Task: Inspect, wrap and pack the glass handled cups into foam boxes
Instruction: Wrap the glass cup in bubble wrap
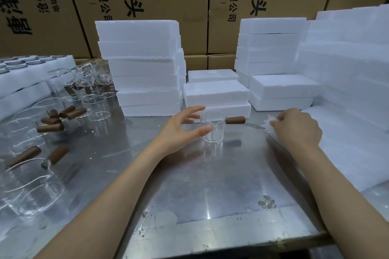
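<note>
A: Where is the glass handled cup (pixel 211 127) placed, taken from the left hand (pixel 182 130)?

B: It is seen standing upright on the tabletop (pixel 189 185), directly right of that hand's fingers (pixel 196 109). The thumb tip is seen in front of the cup's near wall, and the index finger reaches toward the rim's far side, so the glass body is bracketed between them. Whether the glass is actually touched cannot be told.

A: And how are those fingers held?

B: They are spread wide in an open curve, and nothing is held in them.

A: Which way is the cup's long axis laid?

B: The wooden handle (pixel 235 120) is pointed rightward, away from the left hand and toward the right hand (pixel 296 128).

A: So which hand is nearer?

B: The left is judged nearer to the glass body; the right lies beyond the handle's end, apart from it.

A: What is done with the right hand?

B: Its fingers are curled together and pinched on a thin white wrapping sheet (pixel 268 124), which lies just left of the knuckles on the tabletop. A stack of foam sheets (pixel 347 132) is seen just right of it, and closed foam boxes (pixel 216 92) beyond the cup.
</note>
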